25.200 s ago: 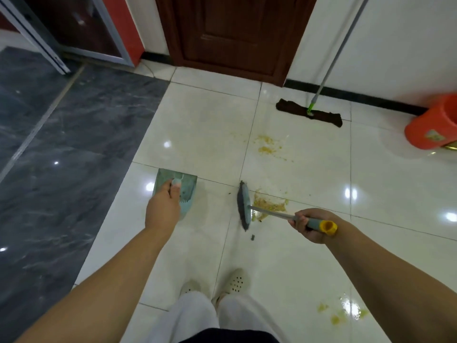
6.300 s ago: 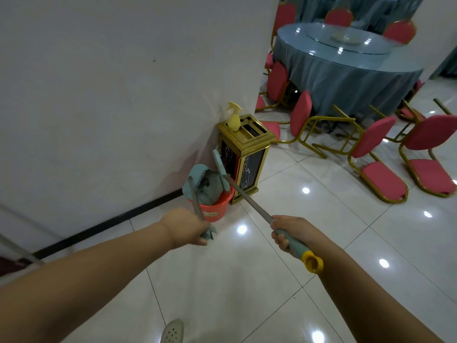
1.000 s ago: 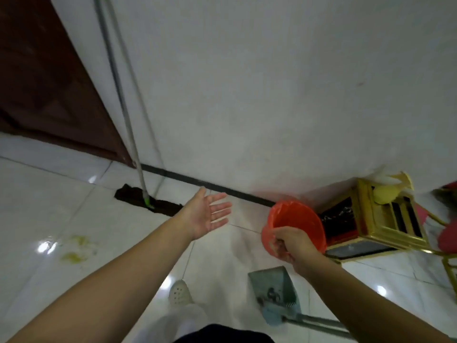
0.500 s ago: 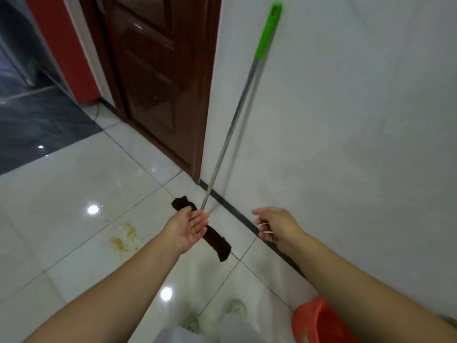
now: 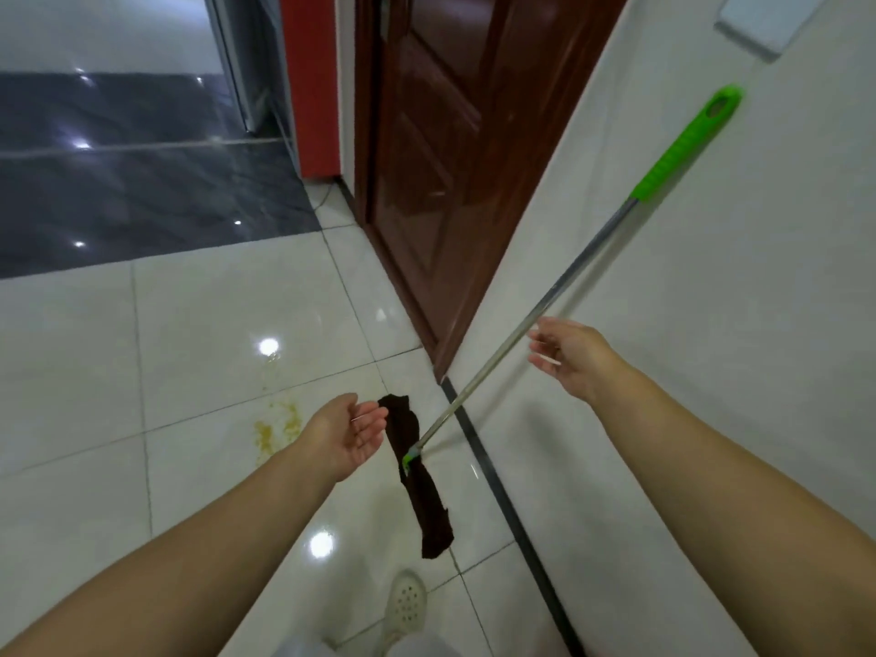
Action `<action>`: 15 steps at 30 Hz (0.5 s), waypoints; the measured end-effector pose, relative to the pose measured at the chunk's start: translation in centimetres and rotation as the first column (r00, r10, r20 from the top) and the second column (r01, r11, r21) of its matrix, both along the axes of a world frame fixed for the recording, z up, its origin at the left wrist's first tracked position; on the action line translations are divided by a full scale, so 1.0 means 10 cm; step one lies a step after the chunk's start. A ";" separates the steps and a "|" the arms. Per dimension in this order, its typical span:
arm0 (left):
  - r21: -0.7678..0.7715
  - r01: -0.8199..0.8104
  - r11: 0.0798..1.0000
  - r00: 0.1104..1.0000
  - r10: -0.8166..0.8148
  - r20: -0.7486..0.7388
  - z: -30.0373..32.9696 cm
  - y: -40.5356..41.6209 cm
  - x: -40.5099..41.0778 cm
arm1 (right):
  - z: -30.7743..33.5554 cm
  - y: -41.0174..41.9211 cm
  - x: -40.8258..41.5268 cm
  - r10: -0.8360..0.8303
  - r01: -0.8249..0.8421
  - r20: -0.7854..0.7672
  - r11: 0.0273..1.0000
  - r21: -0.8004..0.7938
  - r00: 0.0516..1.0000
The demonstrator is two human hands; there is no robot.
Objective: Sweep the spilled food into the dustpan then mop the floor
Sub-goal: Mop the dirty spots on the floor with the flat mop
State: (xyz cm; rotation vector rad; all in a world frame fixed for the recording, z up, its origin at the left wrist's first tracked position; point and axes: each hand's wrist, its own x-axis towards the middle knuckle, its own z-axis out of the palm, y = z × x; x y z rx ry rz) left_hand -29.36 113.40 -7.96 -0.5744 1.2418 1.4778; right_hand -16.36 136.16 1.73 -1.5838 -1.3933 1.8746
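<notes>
A mop leans against the white wall: its dark brown cloth head (image 5: 422,486) lies flat on the floor and its steel pole (image 5: 531,320) rises to a green grip (image 5: 687,139). My right hand (image 5: 569,358) is open, fingers spread, just right of the pole's middle and apart from it. My left hand (image 5: 351,431) is open, palm up, just left of the mop head and holds nothing. Yellow food stains (image 5: 277,426) smear the white tile left of my left hand. No dustpan or broom is in view.
A dark brown door (image 5: 436,149) stands ahead beside a red pillar (image 5: 310,83). Dark grey marble floor (image 5: 118,192) lies at the far left. A black skirting strip (image 5: 512,509) runs along the wall. My shoe (image 5: 405,604) is at the bottom.
Both hands have let go of the dustpan, broom and orange bucket. My right hand has risen close to the mop pole; the view has turned further toward the door.
</notes>
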 end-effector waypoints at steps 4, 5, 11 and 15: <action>-0.013 -0.085 0.996 0.996 0.085 0.006 -0.05 0.24 0.02 | -0.15 0.63 -0.31 -0.026 0.025 0.074 1.000 0.015 0.997; -0.022 -0.109 0.994 0.994 0.109 0.012 -0.07 0.26 0.02 | -0.18 0.75 -0.39 -0.031 0.030 0.087 0.999 0.019 0.996; -0.163 -0.289 0.943 0.954 0.298 0.032 -0.31 -0.08 -0.12 | -0.37 1.09 -0.81 -0.101 0.103 -0.033 0.994 0.046 0.994; -0.224 -0.364 0.904 0.926 0.377 0.015 -0.37 -0.32 -0.23 | -0.47 0.99 -1.03 -0.152 0.162 -0.140 0.985 0.064 0.978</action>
